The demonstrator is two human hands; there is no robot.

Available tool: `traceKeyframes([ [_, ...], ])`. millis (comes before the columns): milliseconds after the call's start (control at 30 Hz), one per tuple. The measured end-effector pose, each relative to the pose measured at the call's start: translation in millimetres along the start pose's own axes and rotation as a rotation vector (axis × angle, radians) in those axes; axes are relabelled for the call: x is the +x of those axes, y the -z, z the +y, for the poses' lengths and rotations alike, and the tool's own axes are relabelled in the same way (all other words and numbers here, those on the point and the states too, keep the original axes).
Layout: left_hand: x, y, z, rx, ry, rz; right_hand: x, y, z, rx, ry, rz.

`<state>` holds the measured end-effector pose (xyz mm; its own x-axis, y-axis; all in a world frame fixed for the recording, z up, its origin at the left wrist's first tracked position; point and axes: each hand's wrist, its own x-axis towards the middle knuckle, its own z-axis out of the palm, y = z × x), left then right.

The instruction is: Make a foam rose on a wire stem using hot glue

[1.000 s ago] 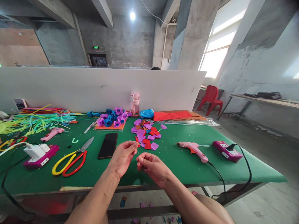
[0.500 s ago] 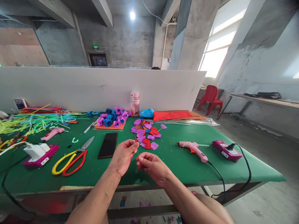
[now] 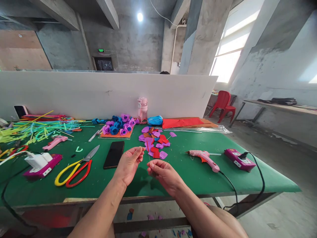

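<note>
Between the fingertips of my right hand [image 3: 163,173] is a thin wire stem with a red tip [image 3: 148,145], which stands nearly upright. My left hand [image 3: 130,163] is just left of the tip, thumb and fingers pinched together. A small gap shows between them and the stem; whether anything is inside that pinch is hidden. Behind both hands lies a loose pile of purple, red, brown and blue petals [image 3: 156,152]. A black phone [image 3: 114,154] lies flat beside my left hand.
Yellow-and-red scissors [image 3: 77,168] lie left of the phone. Purple and blue flowers [image 3: 119,125] sit at the back near a pink bottle [image 3: 142,110]. A corded pink glue gun [image 3: 204,158] and a purple power strip [image 3: 239,160] are on the right. Coloured strips [image 3: 44,129] cover the back left.
My left fingers have come off the red tip and shifted slightly left and up. More of the red tip now shows. My right hand has moved slightly right with the stem.
</note>
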<state>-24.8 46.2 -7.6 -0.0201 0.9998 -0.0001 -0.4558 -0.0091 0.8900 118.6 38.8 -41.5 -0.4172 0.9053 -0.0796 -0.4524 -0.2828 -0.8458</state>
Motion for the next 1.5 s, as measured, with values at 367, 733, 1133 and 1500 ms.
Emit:
traceKeyframes([
  [367, -2.4, -3.8, -0.5, 0.039, 0.045, -0.044, -4.6, -5.5, -0.1, -0.004, -0.072, -0.040],
  [733, -7.7, -7.7, 7.9, -0.010, 0.088, -0.071, -5.6, -4.4, -6.7, -0.114, -0.023, -0.086],
  [1133, -32.1, -25.7, 7.7, 0.299, 0.044, -0.126, -20.3, 1.4, -43.1, -0.301, 0.274, -0.004],
  [1500, -49.4, -45.3, 6.2, 0.488, 0.062, -0.185, -40.7, 4.3, -54.2, -0.405, 0.280, -0.042],
])
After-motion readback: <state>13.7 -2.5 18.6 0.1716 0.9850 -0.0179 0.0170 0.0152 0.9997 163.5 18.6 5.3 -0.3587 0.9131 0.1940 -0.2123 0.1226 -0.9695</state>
